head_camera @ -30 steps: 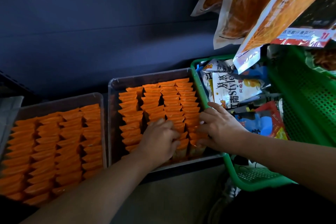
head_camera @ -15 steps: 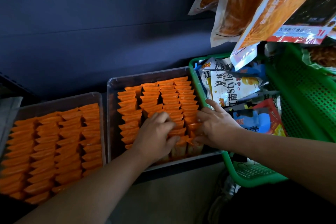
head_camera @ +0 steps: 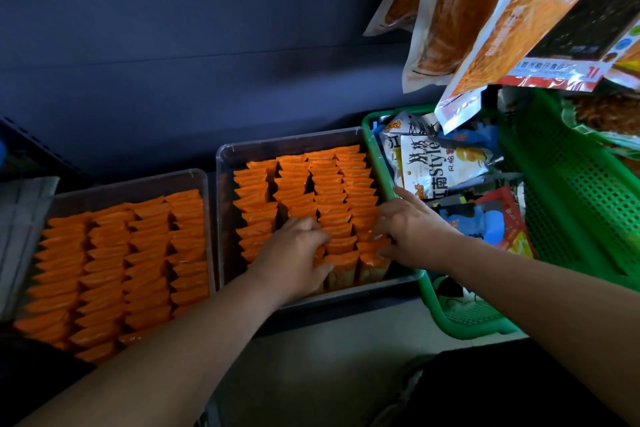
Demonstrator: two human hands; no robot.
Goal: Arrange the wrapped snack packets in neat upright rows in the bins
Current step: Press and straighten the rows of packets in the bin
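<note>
Row-straightening step, read from left to right. The left bin [head_camera: 131, 180], a clear tray, holds orange packets [head_camera: 114, 263] standing on edge in four full rows; by this view it appears to need no further work. Just beside it, the middle bin [head_camera: 287, 140] carries four more rows of the same packets, tidy toward the far wall and looser at the near end, where both hands work. The left hand [head_camera: 294, 256] lies knuckles-up over the second and third rows, its fingers [head_camera: 311, 227] curled down among the packet tops. Their tips are hidden, so it cannot be told whether they pinch a packet or only press. The right hand [head_camera: 412, 232] rests over the rightmost row beside the bin's right wall, its fingers [head_camera: 381, 222] fairly straight and spread, touching the packet tops and gripping nothing. The nearest packets stand between the two hands, touching both. The step in hand appears to be squaring up the near ends of the rows. The next move likely calls for pressing these packets together and upright so that no top leans out of line. Farther right stands a green basket [head_camera: 571, 184] of mixed snack bags, with hanging bags [head_camera: 460, 10] above it.
</note>
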